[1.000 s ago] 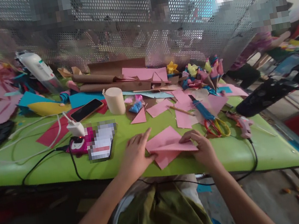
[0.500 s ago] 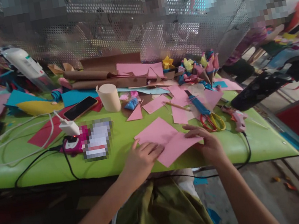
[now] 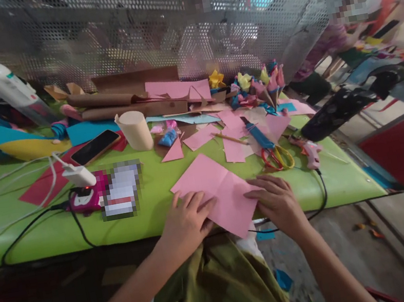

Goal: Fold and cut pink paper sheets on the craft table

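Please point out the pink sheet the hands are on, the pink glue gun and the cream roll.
Pink sheet [image 3: 221, 189]: head view, near its middle.
Pink glue gun [image 3: 311, 154]: head view, on its handle.
Cream roll [image 3: 137, 134]: head view, on its side.

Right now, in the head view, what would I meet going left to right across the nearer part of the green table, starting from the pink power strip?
Pink power strip → bright-screened phone → left hand → pink paper sheet → right hand → glue gun.
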`<state>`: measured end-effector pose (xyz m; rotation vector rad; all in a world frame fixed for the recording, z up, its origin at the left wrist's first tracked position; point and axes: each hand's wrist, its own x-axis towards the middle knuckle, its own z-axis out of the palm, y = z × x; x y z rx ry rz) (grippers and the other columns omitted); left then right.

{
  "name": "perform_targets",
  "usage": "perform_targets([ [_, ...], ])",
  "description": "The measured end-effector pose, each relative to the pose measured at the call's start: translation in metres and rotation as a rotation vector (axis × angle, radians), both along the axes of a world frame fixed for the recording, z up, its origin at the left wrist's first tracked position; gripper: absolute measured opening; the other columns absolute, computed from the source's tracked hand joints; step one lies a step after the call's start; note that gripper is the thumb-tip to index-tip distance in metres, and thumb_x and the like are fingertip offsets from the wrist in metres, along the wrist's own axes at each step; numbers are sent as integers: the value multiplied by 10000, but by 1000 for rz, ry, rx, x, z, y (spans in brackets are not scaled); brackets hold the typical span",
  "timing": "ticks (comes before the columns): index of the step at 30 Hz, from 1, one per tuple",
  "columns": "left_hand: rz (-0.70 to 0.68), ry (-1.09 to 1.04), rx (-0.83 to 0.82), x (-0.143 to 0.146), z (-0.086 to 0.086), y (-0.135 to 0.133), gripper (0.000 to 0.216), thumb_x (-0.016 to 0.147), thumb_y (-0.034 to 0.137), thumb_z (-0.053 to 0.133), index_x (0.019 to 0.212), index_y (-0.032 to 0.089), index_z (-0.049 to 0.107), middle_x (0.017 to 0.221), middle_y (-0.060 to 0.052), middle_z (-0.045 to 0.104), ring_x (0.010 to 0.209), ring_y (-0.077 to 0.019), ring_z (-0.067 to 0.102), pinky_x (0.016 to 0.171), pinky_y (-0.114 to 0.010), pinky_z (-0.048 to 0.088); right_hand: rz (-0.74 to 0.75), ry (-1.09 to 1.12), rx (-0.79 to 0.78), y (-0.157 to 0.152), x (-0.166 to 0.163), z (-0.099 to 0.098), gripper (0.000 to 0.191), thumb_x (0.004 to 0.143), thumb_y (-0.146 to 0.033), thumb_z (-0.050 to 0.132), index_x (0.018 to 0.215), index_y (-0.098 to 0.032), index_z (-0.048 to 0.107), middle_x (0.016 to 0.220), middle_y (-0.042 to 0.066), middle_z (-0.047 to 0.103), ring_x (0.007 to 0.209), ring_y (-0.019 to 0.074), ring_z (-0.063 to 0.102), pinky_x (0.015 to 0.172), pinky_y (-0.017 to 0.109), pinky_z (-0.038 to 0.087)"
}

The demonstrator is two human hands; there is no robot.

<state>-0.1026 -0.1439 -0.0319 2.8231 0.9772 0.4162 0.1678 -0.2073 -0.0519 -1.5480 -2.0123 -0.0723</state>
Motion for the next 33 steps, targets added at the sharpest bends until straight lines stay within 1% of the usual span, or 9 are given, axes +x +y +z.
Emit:
perform_targets([
  [3,3,-18,-17,-4,0,0,408,861,270,665,1266,247,620,1306,-79,618,1190,-279,540,1058,-511,344,13,88,-70,-2,2,-3,258,895,-160,539,994,-288,740,1083,31,751,1038,262,631,901,459,471],
  [6,-6,-68,-43,-7,-2,1,370,874,266,655,1243,240,636,1318,-71,630,1195,-267,544,1036,-480,366,13,165,-135,-4,2,-2,219,928,-223,550,1025,-293,734,1091,34,749,1024,254,639,885,450,473],
  [11,38,-169,-112,-8,-4,3,255,887,277,650,1139,256,688,1273,-44,667,1172,-242,564,975,-423,399,-18,255,-148,-3,-2,-3,167,944,-298,570,960,-277,734,1046,44,748,984,237,639,860,417,478],
  [14,121,-226,-142,-2,-2,6,132,908,252,617,988,245,722,1133,-35,710,1058,-219,603,907,-392,410,-90,281,-118,1,-6,-7,195,947,-341,566,867,-243,714,938,55,732,896,228,628,810,390,472],
  [17,213,-215,-144,7,0,11,156,921,208,571,829,206,697,927,-30,712,902,-199,607,820,-357,417,-172,251,-112,6,-10,-7,247,955,-379,547,809,-227,676,850,52,694,815,218,594,770,372,444],
  [19,257,-170,-120,13,0,16,168,913,177,558,781,191,661,847,-28,697,852,-207,597,776,-349,417,-210,225,-125,9,-13,-6,276,962,-401,528,789,-225,653,804,46,669,781,214,571,751,362,426],
  [22,285,-118,-78,20,0,20,156,906,147,533,788,187,628,817,-29,695,832,-220,604,745,-347,417,-259,190,-137,14,-17,-4,283,971,-409,499,805,-229,641,767,40,650,762,215,549,731,352,402],
  [26,289,-75,-51,21,-1,21,123,891,129,525,818,189,603,804,-28,690,781,-205,620,703,-325,422,-296,170,-138,18,-20,-3,258,974,-398,488,853,-231,642,787,45,662,778,226,551,735,355,389],
  [33,271,0,11,20,1,20,94,856,132,564,786,192,545,751,-12,632,700,-193,603,648,-304,422,-257,215,-122,12,-19,-5,168,963,-339,521,998,-227,642,849,53,682,805,235,560,734,359,392],
])
